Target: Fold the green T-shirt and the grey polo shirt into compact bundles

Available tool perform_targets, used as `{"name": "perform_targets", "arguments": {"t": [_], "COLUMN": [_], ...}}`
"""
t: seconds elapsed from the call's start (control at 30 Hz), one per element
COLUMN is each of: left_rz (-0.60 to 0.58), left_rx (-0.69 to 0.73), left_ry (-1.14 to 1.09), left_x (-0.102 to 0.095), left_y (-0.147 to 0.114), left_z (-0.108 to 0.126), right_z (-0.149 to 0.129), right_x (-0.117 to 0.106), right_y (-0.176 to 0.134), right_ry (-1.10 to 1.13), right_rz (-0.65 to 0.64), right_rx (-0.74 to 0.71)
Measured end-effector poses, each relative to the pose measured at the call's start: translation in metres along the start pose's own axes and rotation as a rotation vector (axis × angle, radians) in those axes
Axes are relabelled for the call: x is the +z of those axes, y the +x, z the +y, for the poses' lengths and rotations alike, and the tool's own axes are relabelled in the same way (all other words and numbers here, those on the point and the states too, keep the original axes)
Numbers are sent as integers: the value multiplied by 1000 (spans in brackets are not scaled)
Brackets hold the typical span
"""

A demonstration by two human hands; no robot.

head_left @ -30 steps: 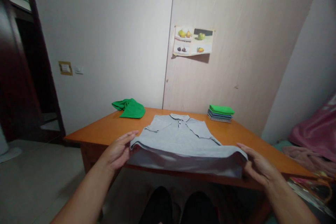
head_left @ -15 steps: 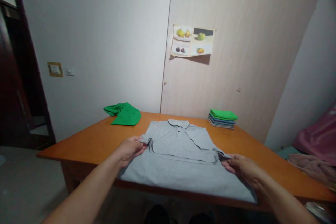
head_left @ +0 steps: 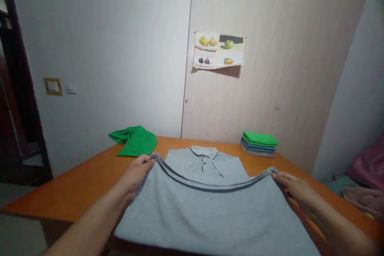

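Note:
A grey polo shirt (head_left: 210, 212) lies across the front of the table, its buttoned collar toward the wall. Its hem is folded up over the body, and the raised edge sags between my two hands. My left hand (head_left: 138, 174) pinches the hem's left corner. At the opposite corner, my right hand (head_left: 295, 188) grips the fabric between thumb and fingers. Both corners are lifted off the shirt's upper part. The sleeves are mostly hidden behind the raised cloth.
On the orange-brown table (head_left: 81, 184), a crumpled green cloth (head_left: 139, 142) lies at the back left. A stack of folded clothes (head_left: 259, 144), green on top, sits at the back right. Pink fabric (head_left: 367, 164) is heaped beyond the right edge. A fruit poster (head_left: 219, 50) hangs on the wall.
Both hands have raised the shirt's hem corners and spread farther apart. The hem now hangs in a curve above the shirt instead of lying nearly flat. The view has shifted slightly.

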State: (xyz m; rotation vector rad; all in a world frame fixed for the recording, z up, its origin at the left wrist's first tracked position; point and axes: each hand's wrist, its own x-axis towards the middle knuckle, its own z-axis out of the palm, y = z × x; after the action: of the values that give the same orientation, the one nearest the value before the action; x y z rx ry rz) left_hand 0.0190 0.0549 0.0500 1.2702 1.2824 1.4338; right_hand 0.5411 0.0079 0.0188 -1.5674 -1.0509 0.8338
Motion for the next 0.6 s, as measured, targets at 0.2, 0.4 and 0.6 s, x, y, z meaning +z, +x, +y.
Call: {"name": "perform_targets", "arguments": {"t": [0.2,0.4,0.6], "left_rz": [62,68,55], "left_rx": [-53,-70,-53], "left_ry": [-23,3,-34], "left_x": [12,25,33], "left_y": [47,82,112], "left_z": [-3,-7,-10], "right_z": [-11,-16,-13], "right_x": [17,37,44], "right_y": [41,80,123], "right_ry": [234,299,251], "right_rz": [28,-11,22], "right_rx": [98,181,253]}}
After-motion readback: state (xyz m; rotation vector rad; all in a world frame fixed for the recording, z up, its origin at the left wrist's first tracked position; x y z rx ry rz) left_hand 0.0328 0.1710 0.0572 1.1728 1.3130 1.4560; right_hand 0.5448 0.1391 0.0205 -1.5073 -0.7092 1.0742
